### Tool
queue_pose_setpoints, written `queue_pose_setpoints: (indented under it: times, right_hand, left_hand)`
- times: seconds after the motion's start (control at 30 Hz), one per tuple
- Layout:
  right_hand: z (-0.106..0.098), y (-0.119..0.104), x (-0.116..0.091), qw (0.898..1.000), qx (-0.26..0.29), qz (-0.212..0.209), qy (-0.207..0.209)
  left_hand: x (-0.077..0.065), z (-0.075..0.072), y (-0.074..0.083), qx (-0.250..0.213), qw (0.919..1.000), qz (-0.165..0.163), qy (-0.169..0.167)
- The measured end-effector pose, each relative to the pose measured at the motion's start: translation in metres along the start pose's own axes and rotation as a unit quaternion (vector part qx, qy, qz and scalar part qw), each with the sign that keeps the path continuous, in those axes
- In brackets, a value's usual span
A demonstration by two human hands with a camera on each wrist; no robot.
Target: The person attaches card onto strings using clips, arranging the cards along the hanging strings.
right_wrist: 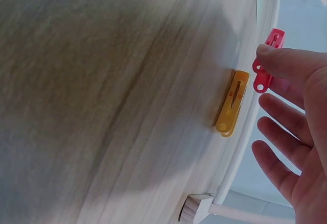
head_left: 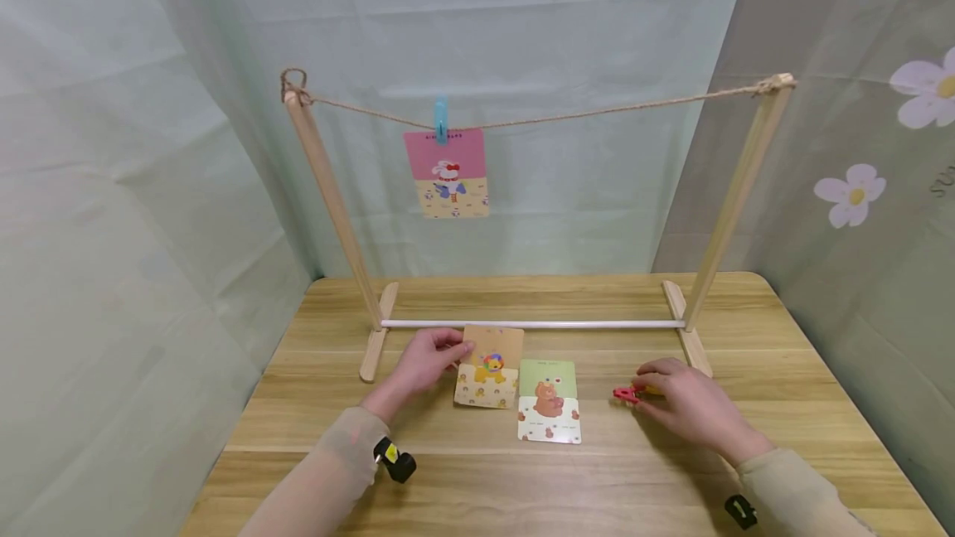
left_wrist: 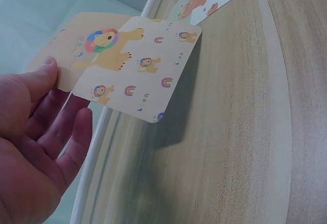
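Note:
My left hand (head_left: pixel 427 361) pinches the edge of a tan card with a lion on it (head_left: pixel 491 367), thumb on its face. In the left wrist view the lion card (left_wrist: pixel 127 66) is tilted and raised off the wood, casting a shadow. My right hand (head_left: pixel 682 404) pinches a red clothespin (right_wrist: pixel 270 60) between thumb and index finger, the other fingers spread. Just below it a yellow clothespin (right_wrist: pixel 233 103) lies on the table. Between the hands, a green and white bear card (head_left: pixel 549 401) rests flat on the table, right beside the lion card.
A wooden stand with two posts (head_left: pixel 734 197) and a white bottom bar (head_left: pixel 574 324) spans the table's back. A twine line (head_left: pixel 597 113) sags between the posts. From it a pink rabbit card (head_left: pixel 448 174) hangs by a blue clothespin (head_left: pixel 441 118). Pale curtains surround the table.

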State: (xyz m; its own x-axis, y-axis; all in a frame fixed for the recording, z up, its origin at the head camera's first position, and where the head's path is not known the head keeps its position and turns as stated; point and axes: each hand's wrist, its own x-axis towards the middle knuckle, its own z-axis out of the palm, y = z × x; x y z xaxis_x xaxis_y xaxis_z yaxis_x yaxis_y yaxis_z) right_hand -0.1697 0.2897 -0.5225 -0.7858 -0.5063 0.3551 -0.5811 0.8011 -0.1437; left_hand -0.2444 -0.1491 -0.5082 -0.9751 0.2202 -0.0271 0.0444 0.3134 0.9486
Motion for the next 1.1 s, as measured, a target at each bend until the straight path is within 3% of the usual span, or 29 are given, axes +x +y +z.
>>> queue_pose_setpoints:
  times: [0.57,1.1]
  right_hand:
    - [-0.005,-0.001,0.007,1.0,0.002,0.015,-0.007]
    - [-0.016,-0.003,0.012,1.0,0.0,0.025,0.004]
  left_hand:
    - [0.001,-0.003,0.004,-0.037,0.9988,-0.025,0.021]
    - [0.002,-0.004,0.006,-0.056,0.998,-0.003,0.03]
